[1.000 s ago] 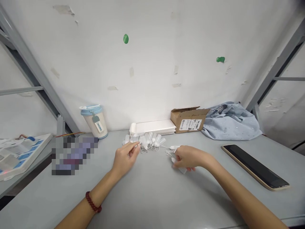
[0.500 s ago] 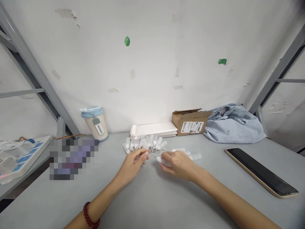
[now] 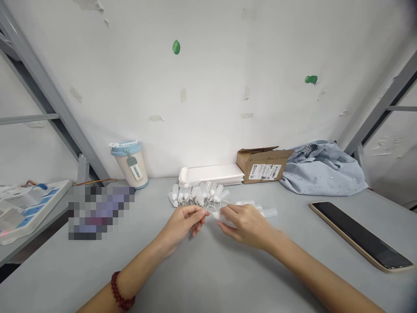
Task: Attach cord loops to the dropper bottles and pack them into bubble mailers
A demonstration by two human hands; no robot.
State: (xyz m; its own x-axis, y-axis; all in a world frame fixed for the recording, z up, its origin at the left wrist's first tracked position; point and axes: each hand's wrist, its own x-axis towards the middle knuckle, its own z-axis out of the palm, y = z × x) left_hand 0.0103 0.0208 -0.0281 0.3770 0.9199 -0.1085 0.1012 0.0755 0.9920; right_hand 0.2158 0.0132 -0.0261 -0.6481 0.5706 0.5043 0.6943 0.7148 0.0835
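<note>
Gripping a translucent tube (image 3: 224,220) in your right hand (image 3: 249,224), you seem to pinch a thin cord (image 3: 211,206) in your left hand (image 3: 182,224), just beside that tube's pale tip. Too hard a squeeze could make the smooth plastic slip, a slack pinch could lose the cord, and its loop could snag the tube pile (image 3: 206,189) just beyond your left hand, dragging others along.

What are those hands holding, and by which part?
The right hand grips a small translucent bottle by its body. The left hand pinches near the bottle's tip; whether it holds anything cannot be told.
</note>
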